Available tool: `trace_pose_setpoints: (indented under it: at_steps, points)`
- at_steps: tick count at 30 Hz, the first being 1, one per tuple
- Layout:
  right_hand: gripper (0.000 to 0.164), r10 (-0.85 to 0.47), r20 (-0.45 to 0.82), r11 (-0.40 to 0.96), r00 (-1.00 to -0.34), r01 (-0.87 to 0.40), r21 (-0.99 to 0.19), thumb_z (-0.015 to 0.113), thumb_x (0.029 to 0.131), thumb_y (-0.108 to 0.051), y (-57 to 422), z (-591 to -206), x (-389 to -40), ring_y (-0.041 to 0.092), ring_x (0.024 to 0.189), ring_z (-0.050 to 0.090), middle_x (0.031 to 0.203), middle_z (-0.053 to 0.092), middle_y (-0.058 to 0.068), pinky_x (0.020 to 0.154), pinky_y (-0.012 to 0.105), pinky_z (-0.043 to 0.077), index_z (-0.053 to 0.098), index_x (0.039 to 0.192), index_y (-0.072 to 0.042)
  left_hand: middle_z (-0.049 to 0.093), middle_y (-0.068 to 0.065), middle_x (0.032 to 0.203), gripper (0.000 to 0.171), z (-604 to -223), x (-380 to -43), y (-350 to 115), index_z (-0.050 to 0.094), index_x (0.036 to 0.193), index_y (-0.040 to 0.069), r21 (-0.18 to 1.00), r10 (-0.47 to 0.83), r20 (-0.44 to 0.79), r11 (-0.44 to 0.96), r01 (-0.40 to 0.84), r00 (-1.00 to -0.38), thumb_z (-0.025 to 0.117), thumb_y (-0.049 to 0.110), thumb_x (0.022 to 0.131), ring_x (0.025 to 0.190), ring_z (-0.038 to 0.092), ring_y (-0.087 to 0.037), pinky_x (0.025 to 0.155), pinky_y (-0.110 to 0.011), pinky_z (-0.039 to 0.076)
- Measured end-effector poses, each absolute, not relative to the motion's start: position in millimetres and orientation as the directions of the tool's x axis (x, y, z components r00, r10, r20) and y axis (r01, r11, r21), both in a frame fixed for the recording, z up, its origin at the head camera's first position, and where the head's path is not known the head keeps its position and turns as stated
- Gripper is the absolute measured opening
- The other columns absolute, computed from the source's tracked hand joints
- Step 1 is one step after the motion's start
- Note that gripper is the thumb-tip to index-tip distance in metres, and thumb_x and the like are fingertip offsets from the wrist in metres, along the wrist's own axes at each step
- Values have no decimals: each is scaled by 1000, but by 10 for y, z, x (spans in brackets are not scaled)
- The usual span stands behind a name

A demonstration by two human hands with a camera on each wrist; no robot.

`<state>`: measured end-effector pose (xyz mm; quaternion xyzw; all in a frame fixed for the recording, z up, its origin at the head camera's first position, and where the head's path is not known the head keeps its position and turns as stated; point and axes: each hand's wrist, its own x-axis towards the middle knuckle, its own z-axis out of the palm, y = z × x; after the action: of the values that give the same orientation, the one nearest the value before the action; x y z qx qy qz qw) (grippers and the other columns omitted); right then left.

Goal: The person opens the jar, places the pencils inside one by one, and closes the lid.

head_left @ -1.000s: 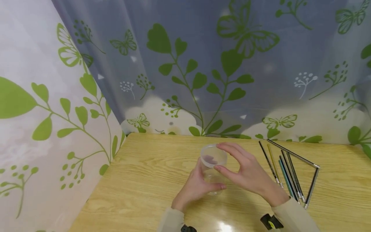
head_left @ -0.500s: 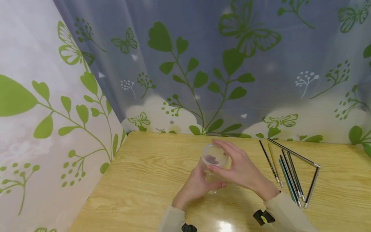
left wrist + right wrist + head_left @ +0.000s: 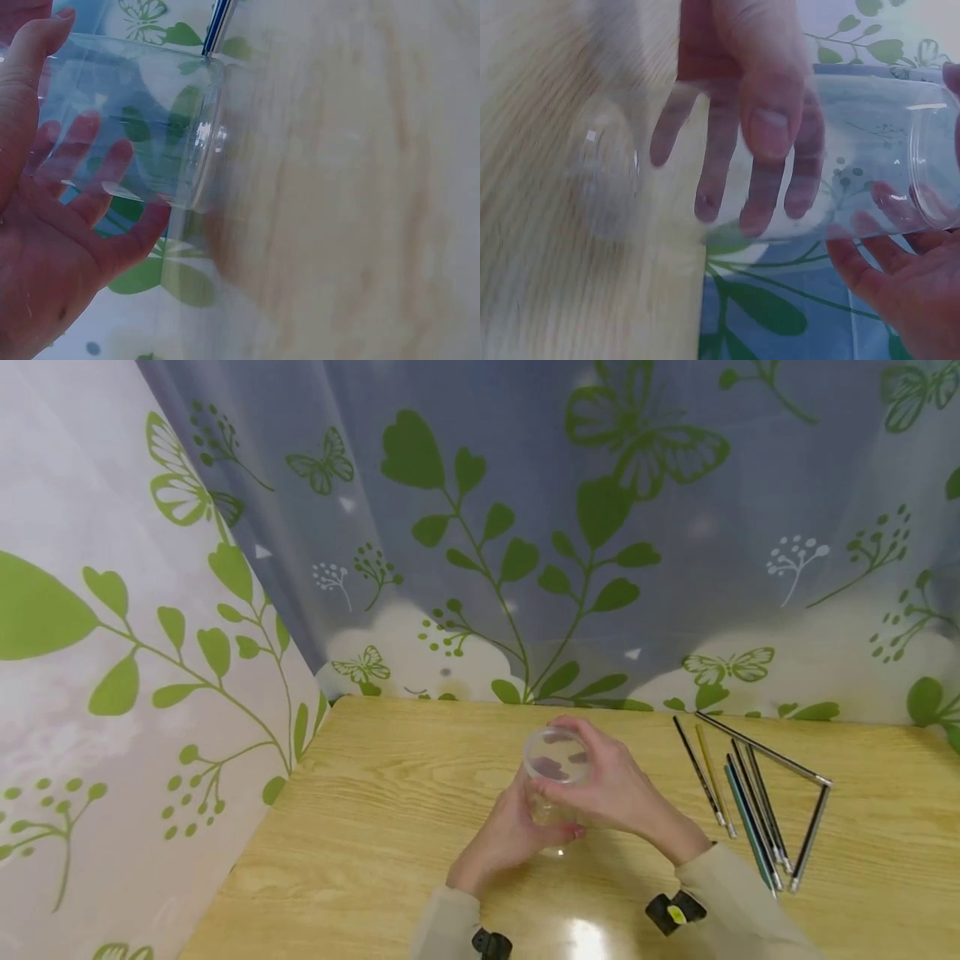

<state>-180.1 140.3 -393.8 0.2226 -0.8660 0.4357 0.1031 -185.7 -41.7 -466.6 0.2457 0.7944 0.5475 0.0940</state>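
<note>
A clear, see-through jar (image 3: 546, 817) stands upright near the middle of the table, its round lid (image 3: 532, 760) pale at the rim. Around the jar's body wraps my left hand (image 3: 497, 833), thumb at the front. My right hand (image 3: 626, 793) grips the lid from the right, thumb at the near side and fingers at the far side. In the right wrist view, left fingers show through the clear wall (image 3: 855, 157), and the right hand (image 3: 919, 292) reaches round the top end. The jar's base (image 3: 206, 142) appears in the left wrist view, just touching or close above the wood.
Several pencils (image 3: 753, 806) lie loose on the right of the wooden table (image 3: 375, 785). Two black-and-silver pencils or sticks (image 3: 812, 835) form an angle beside them. A curtain (image 3: 480, 527) with leaf and butterfly prints hangs behind, and a printed cloth covers the left side.
My right hand has shifted left and closer round the lid, its fingers moving farther along the far rim. The left hand and the jar have stayed nearly in place.
</note>
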Motion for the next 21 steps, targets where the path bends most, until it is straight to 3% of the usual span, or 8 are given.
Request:
trace_pose_setpoints:
  at_steps: [12,21]
  points:
    - [67,-404,329,431,-854,-495,-754,85,82,-23,1466,-3899,-1945,32,112,62,133,64,14,90,51,54,55,139,-9,47,10,155,96,-4638,-1993,-467,25,156,45,892,572,148,275,358,-807,86,30,83,144,46,-17,119,-50,37]
    - [64,-517,286,337,-807,-499,-798,86,82,-19,1542,-3886,-2045,35,121,60,135,60,13,97,52,56,56,138,-8,32,15,165,95,-4639,-2042,-494,24,158,44,921,642,121,211,326,-758,83,23,87,154,30,-16,125,-53,27]
